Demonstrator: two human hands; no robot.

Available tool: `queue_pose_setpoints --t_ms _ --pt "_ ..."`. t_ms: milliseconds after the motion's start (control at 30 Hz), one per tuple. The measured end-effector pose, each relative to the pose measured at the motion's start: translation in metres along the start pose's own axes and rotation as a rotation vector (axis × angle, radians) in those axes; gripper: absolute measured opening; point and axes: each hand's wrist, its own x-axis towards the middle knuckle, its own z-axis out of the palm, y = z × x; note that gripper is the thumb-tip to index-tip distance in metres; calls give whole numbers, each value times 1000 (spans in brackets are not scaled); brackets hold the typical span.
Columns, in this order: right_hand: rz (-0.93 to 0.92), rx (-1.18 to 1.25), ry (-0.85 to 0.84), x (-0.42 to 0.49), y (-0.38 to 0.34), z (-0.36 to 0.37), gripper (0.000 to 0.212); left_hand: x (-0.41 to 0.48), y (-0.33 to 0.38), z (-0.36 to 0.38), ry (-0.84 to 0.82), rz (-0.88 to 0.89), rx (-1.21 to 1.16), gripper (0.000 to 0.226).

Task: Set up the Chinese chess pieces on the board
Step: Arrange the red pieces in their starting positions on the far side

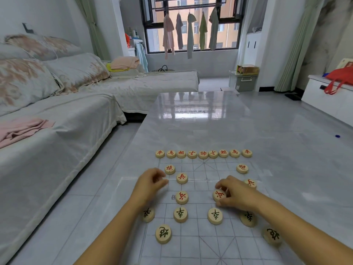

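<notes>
Slide the round pale wooden red-lettered soldier disc (219, 195), pinched in the right hand (236, 196) right of and nearer than the placed red soldier disc (181, 178), level with it; left hand (150, 182) curled, contents untellable.

Bright daylight from the window (193, 25), far beyond the right hand (236, 196) pinching a red piece (218, 195), glares off the glossy table (200, 115) ahead of it; shadows are soft, edges bow.

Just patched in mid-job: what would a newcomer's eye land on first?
The row of nine red pieces along the far edge of the board stands out first. Nearer, the right hand pinches a red soldier piece mid-board, while the left hand curls at its left side.
</notes>
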Motion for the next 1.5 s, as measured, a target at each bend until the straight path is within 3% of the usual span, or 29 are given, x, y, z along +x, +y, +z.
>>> queue_pose_setpoints --t_ms 67,167,433,600,1033,1233,1400,1500 --pt "32 -58 55 1 -4 5 45 -8 11 10 -138 23 142 13" --pt "53 -117 107 1 -5 6 40 -17 23 21 -246 8 256 30" --pt "127 -46 130 4 5 -1 55 -14 38 37 -238 9 381 37" --pt "150 -178 196 9 4 -1 41 -1 59 63 -248 25 476 40" --pt "107 -215 200 36 18 -17 42 32 84 98 -160 -30 440 32" --pt "81 -216 211 37 22 -17 42 33 83 98 -211 -53 428 56" --pt "79 -316 193 34 31 -23 41 37 84 101 -284 24 445 37" --pt "82 -298 163 28 42 -29 41 43 84 97 -377 71 505 46"
